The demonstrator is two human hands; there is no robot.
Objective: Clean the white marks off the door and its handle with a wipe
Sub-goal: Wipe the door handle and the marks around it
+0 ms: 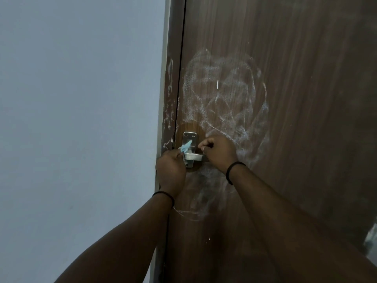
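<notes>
A brown wooden door (pixel 295 99) fills the right of the view, smeared with white marks (pixel 222 94) above and below its metal handle (pixel 193 157). The handle's steel plate (pixel 190 137) sits near the door's left edge. My left hand (pixel 170 170) pinches a crumpled light blue wipe (pixel 43 148) against the plate, just above the lever's root. My right hand (pixel 219 153) grips the lever's outer end, which it hides. More white marks streak the door frame (pixel 170 103) to the left.
A plain pale grey wall (pixel 81 119) takes up the left half of the view. The dark gap between frame and door runs straight up from the handle. A light patch shows at the far right edge, low down.
</notes>
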